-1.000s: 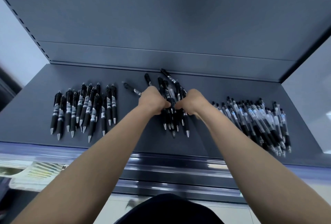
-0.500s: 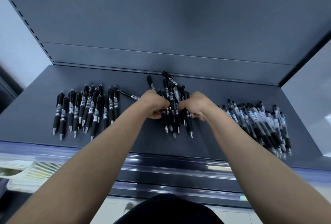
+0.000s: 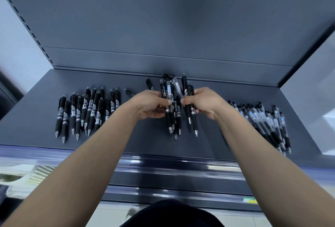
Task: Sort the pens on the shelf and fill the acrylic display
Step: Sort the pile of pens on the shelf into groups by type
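Note:
A mixed bundle of black and clear pens (image 3: 175,103) is held upright-ish over the middle of the dark grey shelf (image 3: 145,141), tips toward me. My left hand (image 3: 151,104) grips the bundle from the left, thumb across the barrels. My right hand (image 3: 204,102) grips it from the right. A sorted row of black pens (image 3: 87,112) lies at the shelf's left. A heap of clear-barrelled pens (image 3: 266,123) lies at the right, partly hidden by my right forearm. Two loose black pens (image 3: 149,83) lie behind my left hand. No acrylic display is in view.
The shelf's back panel (image 3: 163,27) rises right behind the pens. A glossy price rail (image 3: 172,168) runs along the front edge. A white side wall (image 3: 311,74) closes the right end. Pale items (image 3: 23,177) sit on a lower level at left.
Both hands have closed on the middle pens and gathered them into one bundle, lifting it a little off the shelf. The left and right groups have not moved.

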Demonstrator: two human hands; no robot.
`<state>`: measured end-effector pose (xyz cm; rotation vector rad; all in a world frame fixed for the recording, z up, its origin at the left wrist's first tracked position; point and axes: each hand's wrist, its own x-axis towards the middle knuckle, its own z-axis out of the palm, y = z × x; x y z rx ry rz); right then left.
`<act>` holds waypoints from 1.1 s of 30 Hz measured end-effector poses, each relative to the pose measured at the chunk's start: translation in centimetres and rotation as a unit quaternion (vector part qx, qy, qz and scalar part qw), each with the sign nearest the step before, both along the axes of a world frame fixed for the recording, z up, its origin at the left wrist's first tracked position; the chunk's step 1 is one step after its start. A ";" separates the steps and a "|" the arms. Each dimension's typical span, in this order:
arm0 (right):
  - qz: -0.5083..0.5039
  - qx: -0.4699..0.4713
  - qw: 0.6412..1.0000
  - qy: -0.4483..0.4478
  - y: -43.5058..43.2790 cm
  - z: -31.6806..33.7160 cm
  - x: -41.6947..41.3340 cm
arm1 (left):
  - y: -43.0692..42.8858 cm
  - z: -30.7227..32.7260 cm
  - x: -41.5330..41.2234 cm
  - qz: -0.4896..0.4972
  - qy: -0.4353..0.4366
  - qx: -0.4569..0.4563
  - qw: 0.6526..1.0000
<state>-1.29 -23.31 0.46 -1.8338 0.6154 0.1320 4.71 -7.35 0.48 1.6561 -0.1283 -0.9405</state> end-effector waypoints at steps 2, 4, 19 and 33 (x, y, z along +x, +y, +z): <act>0.002 0.018 1.000 -0.004 0.0 0.3 -0.3 | -0.2 0.1 -0.2 -0.008 -0.005 -0.017 1.000; 0.014 0.035 0.999 -0.010 0.2 0.7 -0.9 | -0.5 0.2 -0.5 -0.014 -0.005 -0.034 0.999; 0.012 -0.067 0.998 0.014 -3.1 3.2 -6.3 | -6.5 0.4 -3.7 -0.044 0.009 -0.031 0.999; -0.164 -0.081 0.983 0.029 -12.3 4.3 -13.5 | -16.1 -0.7 -9.3 -0.060 -0.027 0.077 0.995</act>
